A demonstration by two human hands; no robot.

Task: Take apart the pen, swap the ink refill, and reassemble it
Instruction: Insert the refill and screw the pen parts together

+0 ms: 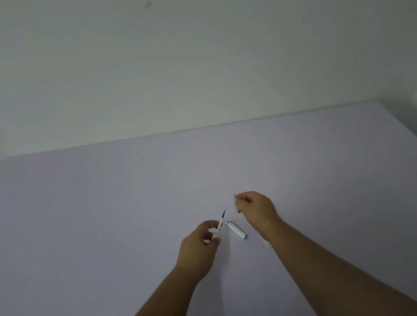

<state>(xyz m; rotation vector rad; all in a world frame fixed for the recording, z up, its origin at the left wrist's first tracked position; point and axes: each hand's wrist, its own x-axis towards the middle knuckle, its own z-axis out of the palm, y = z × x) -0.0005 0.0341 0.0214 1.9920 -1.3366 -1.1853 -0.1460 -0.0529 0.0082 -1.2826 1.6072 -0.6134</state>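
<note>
Both hands are over a pale purple table [104,224], close to each other near the middle; the left hand [201,249] is curled, with its fingers [209,225] pinching the white front part of the pen [218,226]; that part is tilted, and its thin dark tip [224,212] points up and away from the person; the right hand [258,209] is a bit farther back, with its fingers bent in and pinching a small, thin, see-through tube [236,203]; the tube has a dark end at the bottom, and most of it is hidden by the fingers, so it is hard to say just what it is; between the two hands, the white pen cap [236,230] lies flat on the table with its silver ends showing; it touches neither hand; under the right wrist, a thin pale stick [265,242] lies on the table, partly hidden by the arm, and I cannot tell which pen part it is; behind the table stands a plain white wall [188,54].
</note>
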